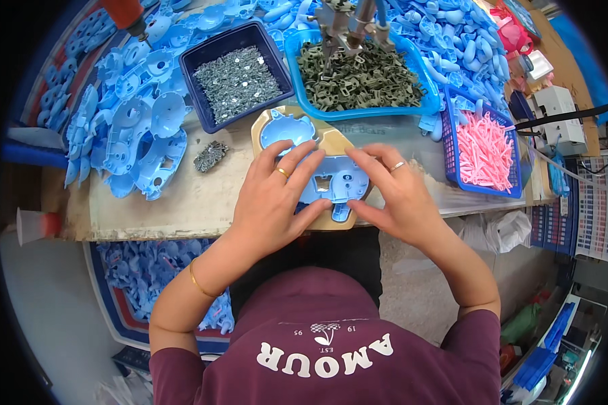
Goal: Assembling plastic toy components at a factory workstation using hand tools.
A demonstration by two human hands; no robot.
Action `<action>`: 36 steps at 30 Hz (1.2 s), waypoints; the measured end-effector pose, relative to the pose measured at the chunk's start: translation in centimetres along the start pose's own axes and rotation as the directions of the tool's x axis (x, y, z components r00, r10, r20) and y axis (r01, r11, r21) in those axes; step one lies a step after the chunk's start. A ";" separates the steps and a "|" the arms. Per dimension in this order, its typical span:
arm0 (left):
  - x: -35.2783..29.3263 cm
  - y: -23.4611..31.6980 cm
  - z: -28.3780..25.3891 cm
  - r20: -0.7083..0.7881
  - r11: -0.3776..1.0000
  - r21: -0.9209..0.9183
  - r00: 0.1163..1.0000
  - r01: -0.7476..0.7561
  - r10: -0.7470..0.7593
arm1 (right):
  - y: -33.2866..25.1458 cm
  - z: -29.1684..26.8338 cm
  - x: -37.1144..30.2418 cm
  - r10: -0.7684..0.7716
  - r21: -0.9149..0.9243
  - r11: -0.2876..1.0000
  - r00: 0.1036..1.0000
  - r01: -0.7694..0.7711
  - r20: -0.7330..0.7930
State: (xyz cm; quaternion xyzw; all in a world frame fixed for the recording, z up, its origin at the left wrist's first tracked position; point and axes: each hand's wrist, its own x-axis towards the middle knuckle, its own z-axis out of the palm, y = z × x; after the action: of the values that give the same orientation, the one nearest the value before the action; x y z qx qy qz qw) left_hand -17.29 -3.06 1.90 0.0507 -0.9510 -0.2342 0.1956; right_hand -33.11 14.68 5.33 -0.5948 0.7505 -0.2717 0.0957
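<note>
A light-blue plastic half shell lies in a tan fixture at the table's front edge. My left hand holds its left side, fingers bent over the far rim and thumb at the near edge. On the opposite side my right hand grips the same shell, forefinger at the far corner and thumb near a small blue tab. The shell has a square opening in its middle. The fixture's upper left part carries the shell's rounded blue section.
A dark-blue bin of screws and a bright-blue tray of dark clips stand beyond my hands. A purple-blue basket holds pink strips. Blue shells pile up left, beside loose screws. An orange power driver and metal machine head hang above.
</note>
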 end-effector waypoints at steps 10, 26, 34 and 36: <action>0.4 0.4 -0.3 0.002 0.997 0.067 1.000 -0.028 0.028 | -0.3 -0.2 0.3 -0.014 -0.115 0.993 1.000 0.013 -0.008; 0.1 0.4 0.2 0.039 0.996 0.082 0.999 -0.039 0.036 | -1.0 -0.4 1.1 0.024 -0.281 0.960 0.996 0.002 0.089; 0.3 0.4 0.2 0.013 0.996 0.092 1.000 -0.022 0.021 | 1.4 -1.4 2.6 -0.054 -0.190 0.980 0.998 0.059 0.028; 0.3 0.3 0.2 0.038 0.994 0.110 0.999 -0.020 0.016 | 3.2 -1.9 5.6 0.023 -0.058 0.998 0.997 -0.028 -0.075</action>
State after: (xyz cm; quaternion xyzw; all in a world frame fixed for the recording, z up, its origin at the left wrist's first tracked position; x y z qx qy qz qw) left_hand -17.62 -2.78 1.93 0.0485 -0.9663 -0.1806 0.1771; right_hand -38.22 10.36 6.24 -0.5772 0.7688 -0.2702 0.0537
